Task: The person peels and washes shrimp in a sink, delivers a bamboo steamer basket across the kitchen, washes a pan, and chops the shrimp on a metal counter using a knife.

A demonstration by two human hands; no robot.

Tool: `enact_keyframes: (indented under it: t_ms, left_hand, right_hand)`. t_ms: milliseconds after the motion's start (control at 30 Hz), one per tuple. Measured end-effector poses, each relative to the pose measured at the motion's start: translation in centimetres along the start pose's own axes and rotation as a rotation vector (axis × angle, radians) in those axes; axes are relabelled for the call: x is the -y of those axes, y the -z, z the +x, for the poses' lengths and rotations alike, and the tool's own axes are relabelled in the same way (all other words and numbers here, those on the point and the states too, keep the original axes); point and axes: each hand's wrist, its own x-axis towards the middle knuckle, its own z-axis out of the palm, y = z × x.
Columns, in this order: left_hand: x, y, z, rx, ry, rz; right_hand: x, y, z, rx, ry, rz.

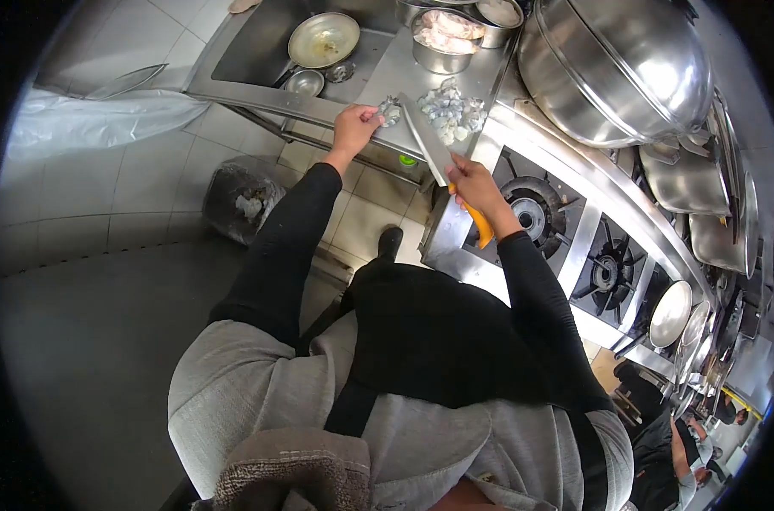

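Observation:
My right hand [474, 184] is wrapped round the orange handle of a kitchen knife [428, 143], its broad blade pointing away from me over the steel counter. My left hand [355, 130] pinches a greyish piece that looks like a raw shrimp [389, 111] at the counter's front edge. The knife tip lies close to that piece; whether they touch I cannot tell. Just right of the blade is a heap of raw, grey, peeled shrimp [451, 111] on the steel counter [387, 75].
Left of the counter, a sink [259, 55] holds a frying pan [324, 40] and a small bowl [305, 83]. Pots [442, 60] with pale meat stand behind. Gas burners [532, 213] and a large steel pot [608, 68] are at right. A lined bin [238, 200] stands below left.

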Motion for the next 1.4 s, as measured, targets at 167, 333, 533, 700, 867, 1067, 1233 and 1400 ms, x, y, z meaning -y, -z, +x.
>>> enact_keyframes:
  t_ms: [167, 333, 533, 700, 867, 1067, 1233, 1400]
  left_hand:
    - [-0.9, 0.1, 0.0, 0.052, -0.004, 0.007]
    - [-0.7, 0.2, 0.1, 0.023, -0.071, -0.020]
    - [-0.9, 0.0, -0.1, -0.011, -0.052, -0.028]
    - [-0.7, 0.0, 0.0, 0.007, -0.069, -0.021]
    - [-0.8, -0.4, -0.3, -0.074, -0.056, -0.017]
    - [-0.3, -0.8, 0.1, -0.098, -0.055, -0.025]
    - [-0.7, -1.0, 0.2, -0.189, -0.020, 0.070]
    - [1.0, -1.5, 3.6, -0.152, 0.075, 0.156]
  right_hand:
    - [0.4, -0.4, 0.8, 0.043, -0.050, 0.016]
    - [2.7, -1.5, 3.5, 0.025, -0.033, -0.039]
    - [0.1, -1.1, 2.3, 0.053, -0.058, -0.061]
    - [2.9, -1.8, 4.6, 0.075, -0.048, -0.073]
    - [3.1, -2.2, 2.6, 0.104, -0.015, -0.150]
    - [3.9, -1.6, 1.7, 0.016, 0.160, -0.520]
    - [3.4, -0.6, -0.1, -0.018, 0.311, -0.761]
    - [4.5, 1.7, -2.6, 0.030, 0.326, -0.862]
